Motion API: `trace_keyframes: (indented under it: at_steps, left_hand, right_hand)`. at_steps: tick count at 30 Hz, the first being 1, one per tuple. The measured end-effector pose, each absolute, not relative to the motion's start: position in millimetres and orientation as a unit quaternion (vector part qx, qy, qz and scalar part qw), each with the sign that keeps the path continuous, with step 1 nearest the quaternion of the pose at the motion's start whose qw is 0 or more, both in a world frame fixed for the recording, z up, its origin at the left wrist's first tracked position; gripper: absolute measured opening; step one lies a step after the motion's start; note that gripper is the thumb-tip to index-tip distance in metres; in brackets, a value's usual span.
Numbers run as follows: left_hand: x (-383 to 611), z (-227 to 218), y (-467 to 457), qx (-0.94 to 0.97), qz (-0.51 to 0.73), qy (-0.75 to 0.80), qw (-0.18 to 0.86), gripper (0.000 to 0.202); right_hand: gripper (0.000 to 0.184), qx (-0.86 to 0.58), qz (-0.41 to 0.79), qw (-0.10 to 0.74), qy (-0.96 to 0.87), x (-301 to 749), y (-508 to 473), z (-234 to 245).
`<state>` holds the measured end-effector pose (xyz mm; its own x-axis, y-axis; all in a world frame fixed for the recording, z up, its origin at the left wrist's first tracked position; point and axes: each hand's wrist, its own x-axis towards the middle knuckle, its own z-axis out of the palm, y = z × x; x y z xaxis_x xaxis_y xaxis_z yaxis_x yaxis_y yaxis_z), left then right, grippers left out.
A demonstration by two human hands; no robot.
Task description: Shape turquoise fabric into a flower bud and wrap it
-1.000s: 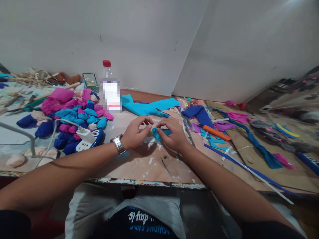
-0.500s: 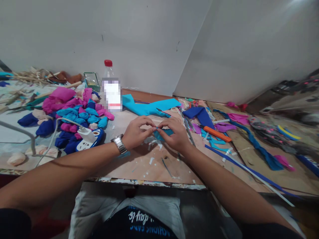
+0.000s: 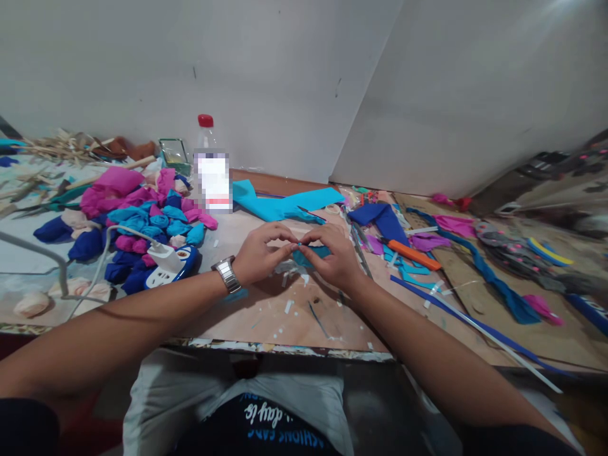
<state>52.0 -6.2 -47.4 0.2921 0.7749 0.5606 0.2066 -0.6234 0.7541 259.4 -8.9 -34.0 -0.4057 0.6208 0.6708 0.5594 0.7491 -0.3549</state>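
Note:
Over the middle of the table, my left hand (image 3: 262,253) and my right hand (image 3: 332,258) meet fingertip to fingertip. Both pinch a small piece of blue crepe paper (image 3: 310,256), most of which shows under the right fingers. Its pinched end is largely covered by thumbs and forefingers. Just beyond the hands lies a long bright blue crepe paper strip (image 3: 275,206), with a thin dark pointed tool (image 3: 311,214) across it. White paper scraps (image 3: 288,307) are scattered on the tabletop below the hands.
Left of me are bunched pink, blue and navy paper buds (image 3: 156,218) and a power strip (image 3: 171,269) with a cable. A red-capped bottle (image 3: 206,121) stands behind. On the right lie an orange utility knife (image 3: 413,254), coloured strips and cardboard (image 3: 468,297).
Both hands stay in place, pinching the blue crepe paper, with hardly any shift of the fingers. Nothing else on the table has moved.

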Motion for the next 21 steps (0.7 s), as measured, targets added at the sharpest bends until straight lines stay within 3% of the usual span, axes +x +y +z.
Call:
trace_keyframes:
  at_steps: [21]
  left_hand:
    - [52.5, -48.0, -5.1, 0.742, 0.495, 0.3, 0.339, 0.017]
  right_hand:
    - [0.014, -0.353, 0.031, 0.417, -0.837, 258.2, -11.3, -35.1]
